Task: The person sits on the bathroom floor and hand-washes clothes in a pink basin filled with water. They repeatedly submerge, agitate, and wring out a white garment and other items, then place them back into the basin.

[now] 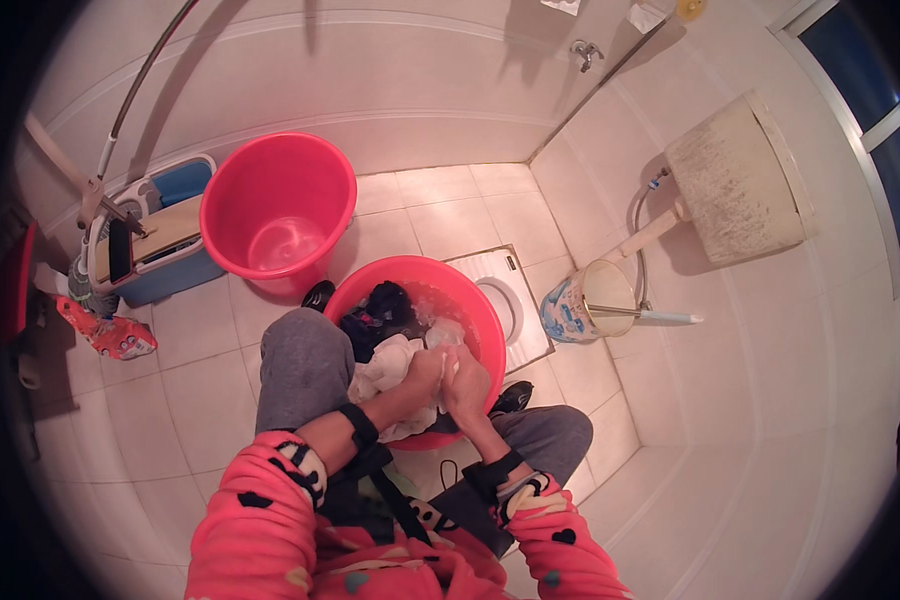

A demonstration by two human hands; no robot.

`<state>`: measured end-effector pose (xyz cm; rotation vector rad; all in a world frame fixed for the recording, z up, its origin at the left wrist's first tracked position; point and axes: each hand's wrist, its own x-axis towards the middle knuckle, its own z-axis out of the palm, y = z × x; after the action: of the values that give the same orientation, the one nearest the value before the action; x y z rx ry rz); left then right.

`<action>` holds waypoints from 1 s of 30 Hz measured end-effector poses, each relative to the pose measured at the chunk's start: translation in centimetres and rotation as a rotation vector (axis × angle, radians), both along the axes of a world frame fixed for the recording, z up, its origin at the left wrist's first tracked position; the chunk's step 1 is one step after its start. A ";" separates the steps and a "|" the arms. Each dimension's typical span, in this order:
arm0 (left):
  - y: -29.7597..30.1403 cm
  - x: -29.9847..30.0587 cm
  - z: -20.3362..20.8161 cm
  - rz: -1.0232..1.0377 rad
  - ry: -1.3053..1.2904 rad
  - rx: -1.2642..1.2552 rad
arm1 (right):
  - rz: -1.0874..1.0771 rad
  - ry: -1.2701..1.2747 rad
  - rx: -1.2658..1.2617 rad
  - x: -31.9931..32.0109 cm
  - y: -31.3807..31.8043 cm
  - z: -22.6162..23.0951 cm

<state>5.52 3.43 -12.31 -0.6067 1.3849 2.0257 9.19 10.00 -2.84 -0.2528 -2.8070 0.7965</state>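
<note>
Between my knees stands a red basin with sudsy water and clothes in it. My left hand and my right hand are pressed together over the basin, both closed on a wet white cloth. Most of that cloth hangs down to the left of my hands, and the part inside my fingers is hidden. Dark clothing lies in the water on the basin's far left side, touching the wall. What sort of garments these are, I cannot tell.
A taller red bucket stands beyond the basin, beside a blue-grey mop bucket. An orange packet lies at the left. On the right are a squat toilet, a white pail holding a brush, and a wall cistern.
</note>
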 end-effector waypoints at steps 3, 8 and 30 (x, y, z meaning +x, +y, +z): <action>-0.5 -0.2 -0.4 0.023 -0.076 0.181 | 0.071 0.010 0.023 0.2 -0.1 -0.4; -1.3 -0.4 0.0 -0.200 -0.045 -0.057 | -0.054 0.010 0.069 0.4 -0.5 0.3; -2.4 -3.0 0.0 0.108 -0.005 0.285 | 0.037 -0.024 -0.281 2.9 -1.7 1.8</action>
<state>2.55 1.02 -12.29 -0.5685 1.0521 2.2532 12.04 8.25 -1.03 -0.2566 -2.7222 1.2052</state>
